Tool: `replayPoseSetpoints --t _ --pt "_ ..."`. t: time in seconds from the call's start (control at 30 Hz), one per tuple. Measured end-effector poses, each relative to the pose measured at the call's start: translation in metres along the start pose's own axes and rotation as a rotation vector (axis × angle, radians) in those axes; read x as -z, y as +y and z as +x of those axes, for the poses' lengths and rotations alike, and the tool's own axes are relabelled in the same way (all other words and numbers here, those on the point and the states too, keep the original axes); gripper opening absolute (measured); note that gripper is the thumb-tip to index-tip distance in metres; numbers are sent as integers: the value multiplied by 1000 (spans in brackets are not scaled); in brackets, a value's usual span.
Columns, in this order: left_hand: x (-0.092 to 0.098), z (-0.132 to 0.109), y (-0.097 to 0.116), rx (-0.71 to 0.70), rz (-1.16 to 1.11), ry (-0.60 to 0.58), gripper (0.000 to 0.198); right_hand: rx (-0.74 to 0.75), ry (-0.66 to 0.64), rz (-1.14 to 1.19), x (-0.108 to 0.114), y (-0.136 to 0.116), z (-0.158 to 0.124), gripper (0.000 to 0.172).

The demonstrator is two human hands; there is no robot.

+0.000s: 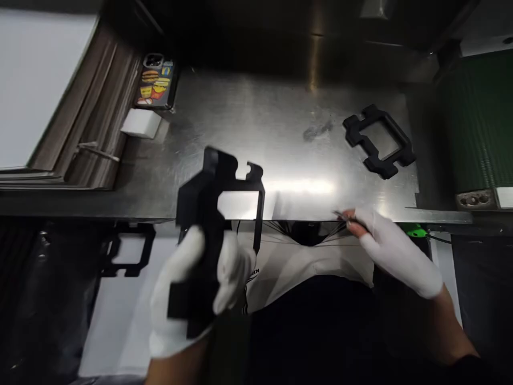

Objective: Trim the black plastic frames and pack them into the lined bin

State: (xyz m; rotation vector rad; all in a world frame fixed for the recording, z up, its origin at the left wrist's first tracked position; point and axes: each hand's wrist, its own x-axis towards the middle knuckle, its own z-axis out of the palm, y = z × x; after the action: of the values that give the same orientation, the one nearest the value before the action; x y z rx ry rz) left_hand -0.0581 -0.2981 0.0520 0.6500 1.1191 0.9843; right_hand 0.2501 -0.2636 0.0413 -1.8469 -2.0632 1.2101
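Observation:
My left hand (168, 299), in a white glove, is closed around a black plastic frame (206, 203) held up over the table's front edge. The frame has a square opening and notched, hooked corners, and its lower part is blurred. My right hand (395, 254) wears a white glove with thumb and fingertip bare. It pinches a slim tool with a thin pointed tip (340, 214); most of the tool is hidden, so its kind is unclear. A similar black frame (371, 149) lies flat on the metal table (248, 117), beyond my right hand.
Stacked cardboard sheets (86, 107) stand at the left, beside a phone (156, 83) in a food-print case and a white block (141, 123). Another black frame (128, 250) sits lower left, below the table edge. A green ribbed stack (476, 123) borders the right.

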Motion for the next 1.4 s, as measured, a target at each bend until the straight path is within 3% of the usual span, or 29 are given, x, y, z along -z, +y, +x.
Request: replayPoseSetpoints --t 0.03,0.1,0.17,0.27,0.33,0.43,0.5,0.6,0.7,0.77,1.27,1.4 --pt "-6 17 8 -28 -52 -42 63 -54 110 -116 -1 -6 13 32" --pt "-14 46 18 -56 -105 -131 62 -128 206 -357 -7 -14 34 36" --pt "-17 66 19 -51 -137 -209 61 -137 170 -553 -15 -12 41 46" --pt "-11 79 10 -4 -175 -234 55 -89 46 -668 -15 2 19 56" --pt "-5 81 4 26 -188 -231 51 -40 23 -641 -6 10 -4 55" --pt "2 82 -1 33 -199 -257 51 -46 117 -549 6 4 -16 36" --pt "4 82 -1 21 -200 -262 51 -60 138 -460 3 -13 -3 34" --pt "2 83 0 20 -198 -258 50 75 -4 -379 -19 -46 32 31" --pt "-2 83 0 35 -206 -263 49 235 -104 -498 -45 -69 58 36" --pt "-5 82 -1 28 -203 -251 49 266 -142 -576 -55 -75 63 40" --pt "-24 77 0 54 -32 -158 50 213 -128 -570 -40 -69 71 33" --pt "-26 78 1 56 14 -147 51 126 21 -590 -33 -61 71 39"
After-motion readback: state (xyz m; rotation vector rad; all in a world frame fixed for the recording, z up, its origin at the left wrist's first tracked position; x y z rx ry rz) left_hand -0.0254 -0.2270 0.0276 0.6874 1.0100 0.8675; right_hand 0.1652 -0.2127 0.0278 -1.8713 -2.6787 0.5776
